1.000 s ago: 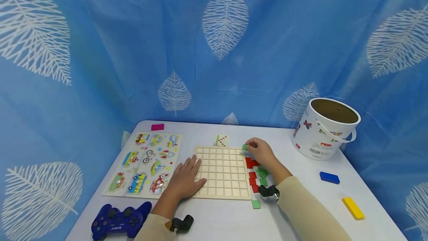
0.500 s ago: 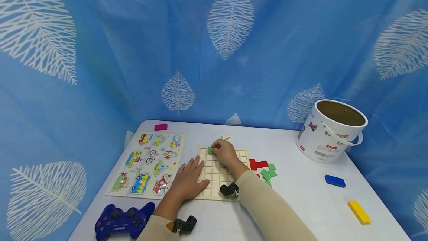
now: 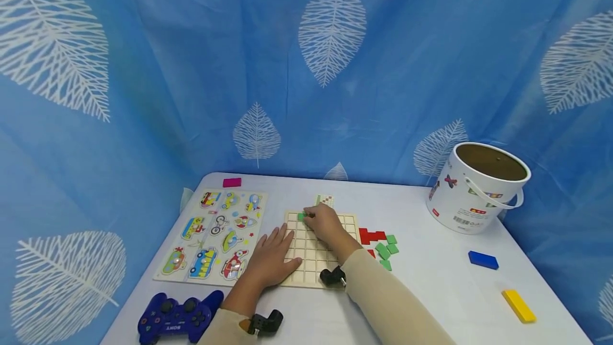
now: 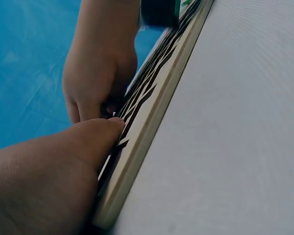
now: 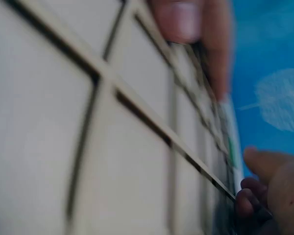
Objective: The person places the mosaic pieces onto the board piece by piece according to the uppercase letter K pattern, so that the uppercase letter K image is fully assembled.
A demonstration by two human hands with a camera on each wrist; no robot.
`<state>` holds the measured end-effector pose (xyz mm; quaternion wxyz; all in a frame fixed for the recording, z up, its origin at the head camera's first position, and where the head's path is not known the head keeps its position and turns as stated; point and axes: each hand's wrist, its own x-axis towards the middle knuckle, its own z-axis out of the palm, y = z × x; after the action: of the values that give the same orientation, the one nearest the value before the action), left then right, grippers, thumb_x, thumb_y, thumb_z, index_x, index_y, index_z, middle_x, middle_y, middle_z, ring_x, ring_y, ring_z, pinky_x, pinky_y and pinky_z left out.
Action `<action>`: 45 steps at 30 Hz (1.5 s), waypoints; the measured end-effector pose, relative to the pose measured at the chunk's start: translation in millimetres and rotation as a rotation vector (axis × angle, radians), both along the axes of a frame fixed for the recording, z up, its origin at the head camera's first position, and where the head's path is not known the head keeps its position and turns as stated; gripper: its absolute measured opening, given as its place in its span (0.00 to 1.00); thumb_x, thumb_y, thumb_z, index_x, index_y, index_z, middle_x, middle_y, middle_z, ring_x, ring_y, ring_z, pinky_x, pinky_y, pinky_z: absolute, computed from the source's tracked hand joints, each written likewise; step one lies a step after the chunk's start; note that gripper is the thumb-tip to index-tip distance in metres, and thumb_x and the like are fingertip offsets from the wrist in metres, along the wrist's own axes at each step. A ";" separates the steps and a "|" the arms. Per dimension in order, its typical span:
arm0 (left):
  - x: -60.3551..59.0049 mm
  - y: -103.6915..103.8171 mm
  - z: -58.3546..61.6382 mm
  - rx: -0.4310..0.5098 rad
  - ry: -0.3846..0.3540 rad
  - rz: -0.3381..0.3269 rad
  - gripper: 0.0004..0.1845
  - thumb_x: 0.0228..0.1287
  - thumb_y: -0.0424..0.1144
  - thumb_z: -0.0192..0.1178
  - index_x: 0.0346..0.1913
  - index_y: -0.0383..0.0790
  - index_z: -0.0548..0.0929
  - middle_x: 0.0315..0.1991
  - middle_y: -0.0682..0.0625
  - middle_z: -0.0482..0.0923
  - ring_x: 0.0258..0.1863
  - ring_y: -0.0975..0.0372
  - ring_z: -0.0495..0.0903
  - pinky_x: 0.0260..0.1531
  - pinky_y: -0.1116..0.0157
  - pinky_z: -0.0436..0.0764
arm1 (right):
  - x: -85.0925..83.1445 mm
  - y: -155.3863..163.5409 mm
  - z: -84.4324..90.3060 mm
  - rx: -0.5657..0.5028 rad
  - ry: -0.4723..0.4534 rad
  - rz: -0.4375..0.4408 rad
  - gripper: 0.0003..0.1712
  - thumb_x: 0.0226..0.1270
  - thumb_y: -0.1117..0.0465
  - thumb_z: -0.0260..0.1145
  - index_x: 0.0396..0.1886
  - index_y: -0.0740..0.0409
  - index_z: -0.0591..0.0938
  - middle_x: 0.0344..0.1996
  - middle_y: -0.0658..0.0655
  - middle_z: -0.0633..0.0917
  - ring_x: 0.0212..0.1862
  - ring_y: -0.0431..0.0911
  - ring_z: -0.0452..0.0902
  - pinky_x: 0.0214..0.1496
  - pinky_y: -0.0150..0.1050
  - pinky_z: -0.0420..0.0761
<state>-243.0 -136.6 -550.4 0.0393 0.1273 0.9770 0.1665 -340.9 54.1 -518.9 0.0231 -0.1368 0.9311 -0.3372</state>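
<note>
A wooden grid board [image 3: 306,281] lies flat at the middle of the table. My left hand [image 3: 274,257] rests spread on its left edge, holding nothing; its thumb touches the frame in the left wrist view. At the board's top row, my right hand [image 3: 325,225] has curled fingertips at the right edge of a green square tile [image 3: 301,216], seemingly still pinching it. That tile sits at a cell near the top left corner. In the right wrist view the tile is a thin green sliver, and its contact with the fingers is hard to see.
Red tiles [image 3: 371,236] and green tiles [image 3: 383,251] lie right of the board, partly hidden by the sleeve. A pattern card [image 3: 325,199] is behind it. Left are a vehicle puzzle [image 3: 215,238] and game controller [image 3: 179,315]; right, a white bucket [image 3: 460,196] and coloured blocks [image 3: 483,260].
My right hand has carried a green tile leftward from beside the board's top right corner to its top row near the left. The left hand stays on the board.
</note>
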 end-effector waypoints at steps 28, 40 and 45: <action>0.8 -1.2 7.9 0.105 -0.042 0.010 0.37 0.78 0.56 0.54 0.82 0.45 0.63 0.86 0.45 0.50 0.85 0.48 0.47 0.82 0.42 0.47 | 42.8 232.2 -5.2 0.070 -0.196 -0.201 0.14 0.74 0.57 0.69 0.55 0.53 0.83 0.53 0.60 0.82 0.55 0.56 0.75 0.61 0.60 0.77; 3.0 -6.4 12.3 0.140 -0.098 -0.035 0.35 0.78 0.50 0.55 0.82 0.43 0.63 0.86 0.44 0.48 0.85 0.47 0.46 0.82 0.42 0.46 | 34.9 131.7 16.0 -0.208 -0.136 -0.244 0.10 0.76 0.56 0.67 0.53 0.51 0.83 0.45 0.54 0.86 0.44 0.48 0.82 0.45 0.41 0.84; 3.4 -6.0 11.6 0.121 -0.114 -0.046 0.36 0.78 0.52 0.55 0.82 0.44 0.62 0.86 0.45 0.47 0.86 0.47 0.45 0.83 0.43 0.47 | 28.7 57.5 15.3 -0.254 -0.137 -0.087 0.09 0.75 0.57 0.69 0.51 0.50 0.84 0.42 0.50 0.87 0.42 0.43 0.83 0.44 0.42 0.83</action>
<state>-239.6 -142.6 -538.9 0.0909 0.1423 0.9581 0.2313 -312.2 111.6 -503.5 0.0546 -0.0750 0.8823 -0.4615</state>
